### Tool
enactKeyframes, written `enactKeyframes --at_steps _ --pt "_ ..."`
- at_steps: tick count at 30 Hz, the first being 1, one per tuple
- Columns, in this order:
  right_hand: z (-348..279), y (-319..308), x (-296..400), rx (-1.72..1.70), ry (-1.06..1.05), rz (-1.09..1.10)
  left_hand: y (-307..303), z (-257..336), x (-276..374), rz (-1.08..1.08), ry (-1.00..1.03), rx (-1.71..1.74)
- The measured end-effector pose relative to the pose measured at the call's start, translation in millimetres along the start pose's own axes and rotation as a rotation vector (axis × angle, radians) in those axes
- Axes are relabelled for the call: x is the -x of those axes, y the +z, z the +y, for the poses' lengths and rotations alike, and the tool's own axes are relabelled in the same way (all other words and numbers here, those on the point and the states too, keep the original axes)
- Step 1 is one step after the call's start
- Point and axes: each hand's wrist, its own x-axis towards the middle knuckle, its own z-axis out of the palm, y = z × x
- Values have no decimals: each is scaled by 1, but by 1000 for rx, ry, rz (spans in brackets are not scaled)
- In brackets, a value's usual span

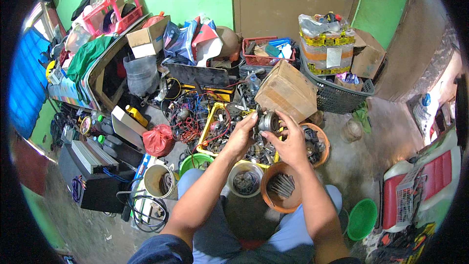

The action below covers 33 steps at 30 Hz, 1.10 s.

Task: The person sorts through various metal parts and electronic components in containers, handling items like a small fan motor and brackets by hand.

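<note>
Both hands hold one round metal machine part [269, 121] with a ringed, pulley-like body. My left hand [243, 132] grips its dark left end, which the fingers partly cover. On the other side, the thumb and fingers of my right hand [293, 139] close around its ringed face. Below the hands lies a yellow crate [207, 132] full of loose metal parts. An orange bucket [269, 200] with several grey rods [281, 186] stands under my right forearm. Beside it is a white bucket [234, 189] containing dark wire-like pieces [244, 183].
Tangled red and black wires [187, 117] lie left of the crate. A cardboard box [287, 90] sits just beyond my hands. Another orange bucket [324, 135] stands to the right, a beige bucket [154, 179] to the left. A green basin [362, 219] rests by my right knee.
</note>
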Motion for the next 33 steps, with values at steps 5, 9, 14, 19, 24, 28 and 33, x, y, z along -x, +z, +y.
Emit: enactKeyframes --at_steps 5,9,14,19,24,28,33 --pt "-10 -13 11 152 -305 -91 14 3 10 137 -200 90" --pt "-19 -25 19 285 -403 -136 7 2 13 80 -225 -5" --pt "-26 -22 31 162 -279 -35 6 -5 19 87 77 -342" --pt "6 -11 34 -193 101 66 44 4 42 233 404 -840" --pt "-7 -19 36 -985 655 -200 34 6 46 47 917 -1080" --pt "-4 -20 39 -1018 621 -229 34 8 47 39 934 -1080" --pt "0 -17 42 -367 17 -96 32 6 44 140 720 -864"
